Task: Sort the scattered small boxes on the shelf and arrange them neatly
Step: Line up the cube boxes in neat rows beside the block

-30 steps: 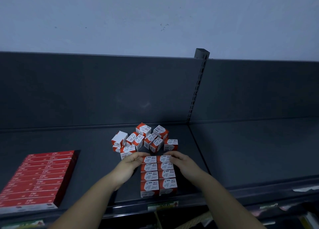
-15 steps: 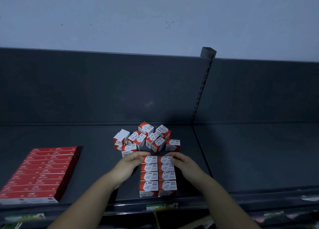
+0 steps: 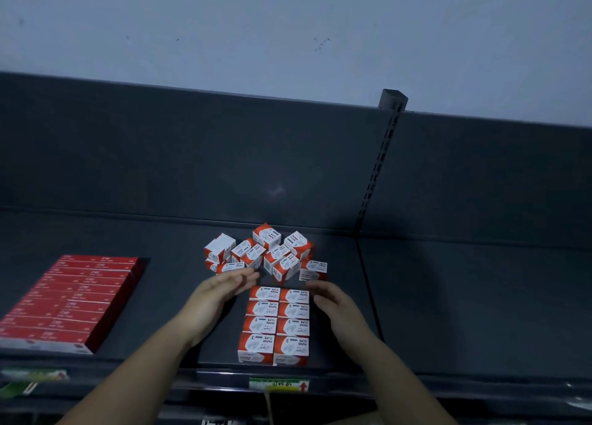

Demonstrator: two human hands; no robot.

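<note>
bare shelf (image 3: 464,296) right of the neat rows (image 3: 277,323); jumbled boxes (image 3: 266,256) block behind.

Looked down on a dark grey shelf (image 3: 166,264). Found a neat two-column block of boxes (image 3: 277,323) at its near edge, a jumbled heap of boxes (image 3: 266,256) just beyond, and flat red packs (image 3: 70,296) well apart at left.

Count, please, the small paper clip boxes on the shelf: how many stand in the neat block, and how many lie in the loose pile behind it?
Boxes in the neat block: 8
Boxes in the loose pile: 10 visible, perhaps more hidden
Total: 18 visible
</note>
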